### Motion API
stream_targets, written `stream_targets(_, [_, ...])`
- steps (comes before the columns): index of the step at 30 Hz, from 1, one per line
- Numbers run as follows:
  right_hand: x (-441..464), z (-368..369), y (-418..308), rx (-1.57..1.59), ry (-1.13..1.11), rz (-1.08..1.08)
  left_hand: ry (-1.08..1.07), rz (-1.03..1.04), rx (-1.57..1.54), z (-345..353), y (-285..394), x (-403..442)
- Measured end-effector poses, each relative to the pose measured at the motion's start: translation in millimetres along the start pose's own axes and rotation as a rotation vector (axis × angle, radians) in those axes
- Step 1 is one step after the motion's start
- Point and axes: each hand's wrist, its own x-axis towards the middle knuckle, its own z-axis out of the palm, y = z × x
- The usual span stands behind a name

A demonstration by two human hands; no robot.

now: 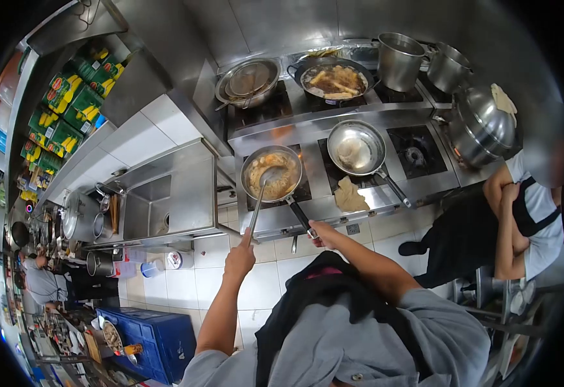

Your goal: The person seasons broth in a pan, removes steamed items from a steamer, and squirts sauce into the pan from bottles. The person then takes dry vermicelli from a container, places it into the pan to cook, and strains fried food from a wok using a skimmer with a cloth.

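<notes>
A frying pan (247, 169) with creamy, orange-tinted food stands on the front left burner. My left hand (240, 259) is closed round the handle of a long metal ladle (257, 205), whose bowl rests in that food. With my right hand (324, 235) I grip the black end of the pan's handle (301, 216). Just right of this pan sits a second frying pan (363, 140) holding a little pale liquid, its handle pointing toward the front right. A beige cloth (350, 195) lies at the stove's front edge between the two pans.
Behind stand a wok (333, 80) of frying food, a strainer over a bowl (246, 80) and steel pots (400, 63). A person with folded arms (511, 219) stands at the right. A sink (149, 205) is left; a blue crate (149, 342) sits lower left.
</notes>
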Motion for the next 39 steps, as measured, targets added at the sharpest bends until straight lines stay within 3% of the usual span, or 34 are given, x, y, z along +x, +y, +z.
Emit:
stream_targets(2, [2.2, -21.8, 16.7, 0.027, -0.104, 0.017, -0.044, -0.029, -0.073, -8.0, -10.0, 5.5])
stream_targets(4, [-1.7, -39.3, 29.5, 0.11, -0.128, 0.027, 0.064, 0.082, -0.156, 2.9, -22.8, 34.4])
stream_targets(8, [-21.0, -63.9, 51.4, 0.115, 0.009, 0.065, 0.099, 0.062, -0.215, 15.6, -0.4, 49.8])
stream_targets(13, [-39.6, -106.0, 75.2, 0.272, 0.2, 0.049, -0.046, 0.041, -0.267, -15.3, 7.4, 14.2])
stream_targets(17, [-50.2, -140.1, 123.0, 0.366, 0.315, 0.105, 0.035, 0.1, -0.327, 30.5, 14.5, 48.7])
stream_targets(23, [-100.5, -189.8, 181.2, 0.232, 0.523, 0.157, 0.078, -0.028, -0.058, -10.3, -12.0, 20.4])
stream_targets(26, [-109.8, -230.4, 254.0, 0.336, 0.583, 0.29, 0.019, -0.021, -0.012, -21.5, -16.1, -1.8])
stream_targets(28, [-118.2, -247.3, 297.7, 0.229, 0.68, 0.367, -0.023, -0.002, -0.02, -26.5, -7.8, -5.0])
stream_targets(31, [-129.4, -259.4, 334.1, 0.193, 0.654, 0.526, -0.031, -0.043, 0.028, -18.6, -1.7, 10.8])
stream_targets(34, [-130.7, -253.1, 325.5, 0.161, 0.61, 0.55, 0.105, 0.083, -0.032, -23.8, -17.8, 39.0])
stream_targets(36, [-129.3, -242.2, 293.0, 0.126, 0.598, 0.533, 0.108, 0.021, -0.065, -21.1, -3.3, 35.7])
stream_targets(39, [-120.2, -225.7, 254.5, 0.094, 0.556, 0.305, 0.018, 0.056, -0.005, -9.2, -4.6, 32.5])
